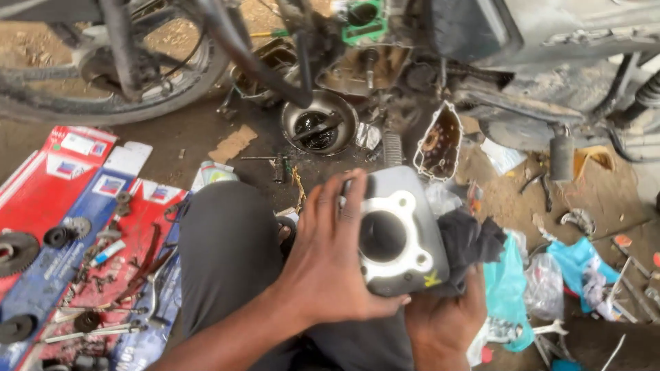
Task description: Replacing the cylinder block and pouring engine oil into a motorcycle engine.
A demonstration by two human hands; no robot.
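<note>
Red and blue flattened cartons [62,199] lie on the dirt floor, strewn with gears [15,251] and small tools; a round metal bowl [318,122] of dark oil sits beneath the motorcycle; a spoked wheel [103,75] stands beyond; teal plastic bags [512,288] lie crumpled nearby.

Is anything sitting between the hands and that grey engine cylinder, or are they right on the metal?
The left hand lies bare on the grey engine cylinder, fingers over its top face. A dark rag sits between the right hand and the cylinder's underside.
</note>
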